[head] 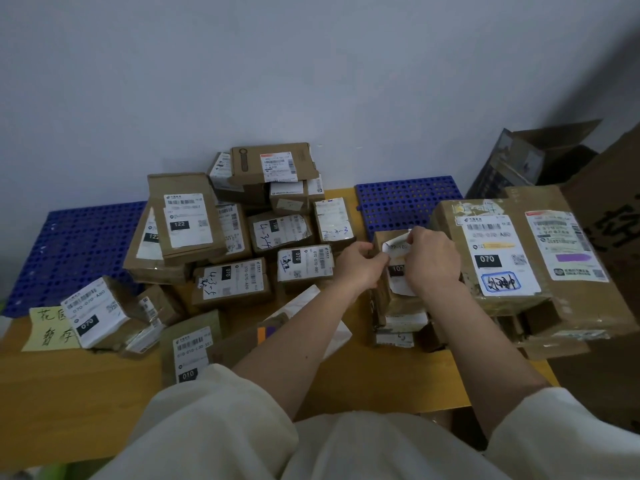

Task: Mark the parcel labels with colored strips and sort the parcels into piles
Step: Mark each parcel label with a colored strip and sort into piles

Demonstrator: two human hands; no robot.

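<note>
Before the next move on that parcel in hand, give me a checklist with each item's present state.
1. Both hands on the work: left hand and right hand pinch the white label. Ok.
2. Label lies flat on the small parcel: its top edge is lifted and curled. Not ok.
3. Coloured strip on this label: none visible. Cannot tell.
4. Label number readable: partly hidden by fingers. Cannot tell.
5. Large box beside it already bears a purple strip. Ok.

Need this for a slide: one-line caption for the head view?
Both hands, left hand and right hand, work a curling white label on a small parcel beside piled parcels.
</note>
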